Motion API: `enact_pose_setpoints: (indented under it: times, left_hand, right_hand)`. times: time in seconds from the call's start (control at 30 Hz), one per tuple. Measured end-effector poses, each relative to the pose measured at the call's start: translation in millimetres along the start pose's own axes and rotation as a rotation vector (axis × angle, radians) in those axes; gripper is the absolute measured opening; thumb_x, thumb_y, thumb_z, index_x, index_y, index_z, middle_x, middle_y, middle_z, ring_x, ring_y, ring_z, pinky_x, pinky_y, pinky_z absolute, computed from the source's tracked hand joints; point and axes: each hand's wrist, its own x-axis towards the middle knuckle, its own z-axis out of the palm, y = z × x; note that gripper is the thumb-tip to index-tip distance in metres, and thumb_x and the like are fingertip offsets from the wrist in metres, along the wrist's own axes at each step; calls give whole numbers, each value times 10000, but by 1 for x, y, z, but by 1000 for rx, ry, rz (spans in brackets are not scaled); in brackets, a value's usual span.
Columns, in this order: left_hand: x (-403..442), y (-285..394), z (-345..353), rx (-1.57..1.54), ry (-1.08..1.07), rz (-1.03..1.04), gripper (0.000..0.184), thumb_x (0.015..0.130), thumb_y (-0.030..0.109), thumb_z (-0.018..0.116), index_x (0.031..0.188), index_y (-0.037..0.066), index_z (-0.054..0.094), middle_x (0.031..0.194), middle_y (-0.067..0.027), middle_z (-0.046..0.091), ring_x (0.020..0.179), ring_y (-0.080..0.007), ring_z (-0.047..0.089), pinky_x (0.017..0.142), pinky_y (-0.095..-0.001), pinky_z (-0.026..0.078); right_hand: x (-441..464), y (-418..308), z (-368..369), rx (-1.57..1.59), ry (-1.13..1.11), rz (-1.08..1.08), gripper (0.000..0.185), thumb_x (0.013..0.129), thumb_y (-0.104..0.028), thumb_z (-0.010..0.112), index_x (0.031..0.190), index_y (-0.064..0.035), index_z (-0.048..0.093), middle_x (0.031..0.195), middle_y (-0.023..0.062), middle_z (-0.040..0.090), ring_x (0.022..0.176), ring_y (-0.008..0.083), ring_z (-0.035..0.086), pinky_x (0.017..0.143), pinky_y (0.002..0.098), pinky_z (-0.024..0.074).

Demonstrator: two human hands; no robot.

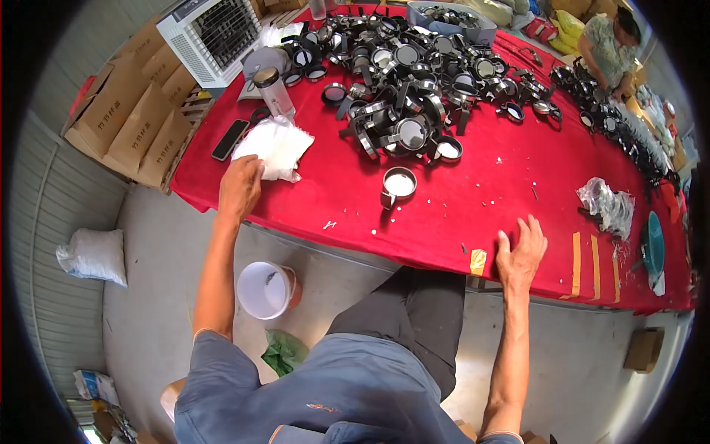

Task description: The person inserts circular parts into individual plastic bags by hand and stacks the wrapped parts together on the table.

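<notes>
My left hand (pixel 242 185) is at the left part of the table, its fingers curled in against the near edge of a stack of thin white plastic bags (pixel 277 148). The fingertips are partly hidden, but they look closed on the bag edge. My right hand (pixel 522 255) hovers at the table's front edge, fingers spread and holding nothing. Between the hands, apart from both, lies one round black-and-silver part with a pale disc inside and a short handle (pixel 399 183). Beyond it a large heap of similar round parts (pixel 414 89) covers the back of the table.
A phone (pixel 231 140) and a clear bottle (pixel 274 92) stand beside the bags. Crumpled clear plastic (pixel 606 203) and a teal basin (pixel 653 244) lie right on the red cloth (pixel 340 200). Below is a white bucket (pixel 264 290). Another person (pixel 610 48) works at back right.
</notes>
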Motion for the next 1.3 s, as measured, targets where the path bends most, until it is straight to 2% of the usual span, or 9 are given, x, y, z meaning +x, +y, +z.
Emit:
enact_pose_setpoints:
  times: [0.17,0.33,0.47,0.9,1.1,1.13,1.2,1.23,1.3]
  left_hand:
    - [9,9,-18,-74,175,7,220,1028,143,587,1117,2,730,1109,-175,708,1025,-375,660,924,-431,526]
    - [10,7,-22,-884,-11,-421,338,1053,274,601,1155,-22,727,981,-39,716,896,-120,626,830,-297,502]
    - [5,43,-31,-1304,-87,-524,356,1056,298,603,1201,-5,722,1019,-3,712,920,-101,625,856,-282,498]
    - [-1,62,32,-1484,-178,-574,157,1026,160,677,1101,25,705,955,32,676,821,-54,565,753,-221,451]
    - [2,113,40,-1783,-266,-565,218,1011,124,668,1194,10,630,1073,-37,712,970,-125,679,885,-287,557]
    - [2,117,47,-1831,-269,-562,284,992,106,675,1246,2,606,1135,-64,709,1021,-151,690,928,-320,569]
    - [0,127,58,-1886,-280,-553,355,972,89,683,1298,-6,582,1196,-92,707,1072,-177,700,971,-353,581]
    - [0,139,55,-1972,-309,-528,400,949,72,692,1321,-10,572,1224,-106,701,1086,-191,703,982,-364,580]
    - [-1,157,57,-2116,-378,-465,468,903,41,704,1344,-22,560,1259,-131,696,1128,-228,707,1031,-394,572]
  right_hand:
    - [35,-144,-30,587,-26,-240,589,772,-122,852,1306,-20,624,1385,226,596,1228,415,575,1060,515,464]
    - [58,-230,-5,550,-128,-546,742,765,-168,846,1437,-65,549,1454,286,489,1261,423,537,1063,524,438]
    - [63,-229,47,360,-158,-647,99,822,-115,681,787,-37,632,873,153,570,883,335,595,769,483,487]
    - [54,-140,24,203,-408,-555,270,891,-299,758,846,-39,700,700,191,679,683,378,701,618,502,545]
    - [51,-129,4,262,-601,-211,184,944,-170,640,878,-1,672,792,262,703,760,426,709,718,552,565]
    - [55,-125,8,363,-668,-140,201,985,-166,614,944,26,659,826,228,736,709,347,721,676,486,583]
    - [48,-121,11,1010,-856,510,195,1022,-187,612,1022,3,654,883,141,752,675,218,679,637,397,571]
    - [42,-115,17,1264,-873,622,173,1042,-196,618,1060,-25,640,924,53,706,710,111,584,637,310,527]
    - [21,-110,27,1659,-796,751,185,1019,-219,663,1068,-41,638,892,25,656,729,100,545,640,283,483]
